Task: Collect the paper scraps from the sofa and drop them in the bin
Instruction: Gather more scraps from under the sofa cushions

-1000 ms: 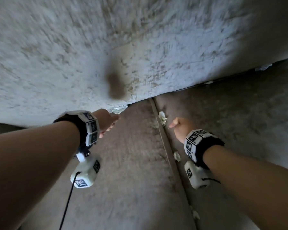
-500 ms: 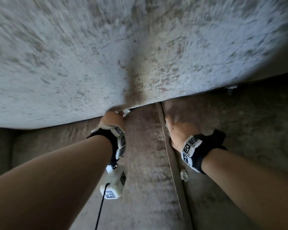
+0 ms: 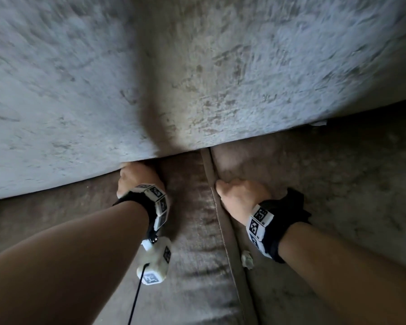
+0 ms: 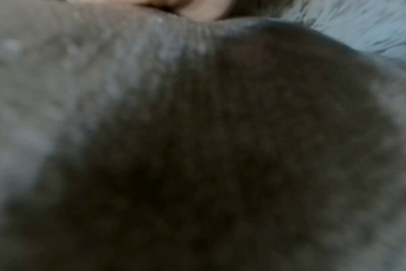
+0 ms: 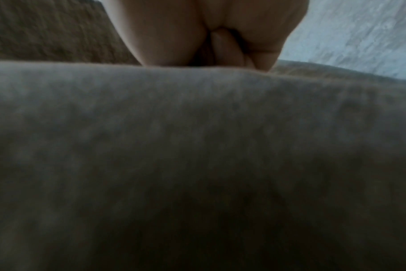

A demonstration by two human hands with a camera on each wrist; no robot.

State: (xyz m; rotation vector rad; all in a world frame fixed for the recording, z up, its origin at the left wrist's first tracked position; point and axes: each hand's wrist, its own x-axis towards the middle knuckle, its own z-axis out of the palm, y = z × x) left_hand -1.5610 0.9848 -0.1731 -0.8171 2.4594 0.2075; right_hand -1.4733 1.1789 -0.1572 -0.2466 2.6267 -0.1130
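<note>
On the brown sofa seat [image 3: 192, 242] my left hand [image 3: 136, 178] reaches into the crease under the pale back cushion [image 3: 220, 78]. Its fingertips are hidden there, and the left wrist view shows only a sliver of fingers [image 4: 195, 10] over the fabric. My right hand [image 3: 234, 195] is curled into a fist at the seam [image 3: 220, 221] between the two seat cushions, where a paper scrap lay. The right wrist view shows the folded fingers [image 5: 223, 45] but no paper. A crumpled white scrap [image 3: 247, 259] lies beside my right wrist. No bin is in view.
Another white scrap [image 3: 318, 123] pokes out of the crease at the far right. The back cushion overhangs the seat and fills the upper half of the view. A cable [image 3: 134, 301] hangs from my left wrist camera.
Both hands have moved forward to the sofa. The left went into the crease over the scrap there. The right closed on the scrap at the seam, which no longer shows.
</note>
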